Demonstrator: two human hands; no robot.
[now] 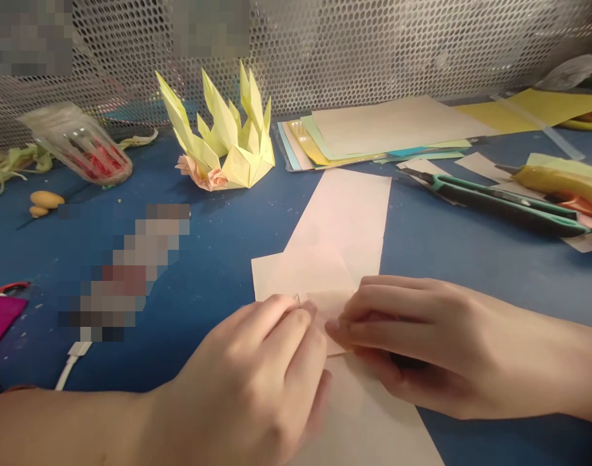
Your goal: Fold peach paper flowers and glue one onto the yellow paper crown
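Pressing a small fold into the pale pink paper strip (342,226), we have both hands meeting at its middle, where it lies on the blue table (218,226) and runs away from us toward the back. Our left hand (257,382) is curled, with its fingertips pinching the edge of a small pink flap that sticks out to the left of the strip, and our right hand (422,343) lies flatter, its fingers closed down on the same spot from the other side. To do this well, we judge that the right fingers should pin the strip firmly while the left ones line up the edges before any crease is set, since thin paper slips and a skewed fold is hard to undo. We would run the crease outward from the middle with a fingertip. Behind the work stand a folded yellow paper crown (228,139) with a pink paper rose (203,173) at its base, a stack of coloured sheets (374,133), and green-handled scissors (500,204) well to the right.
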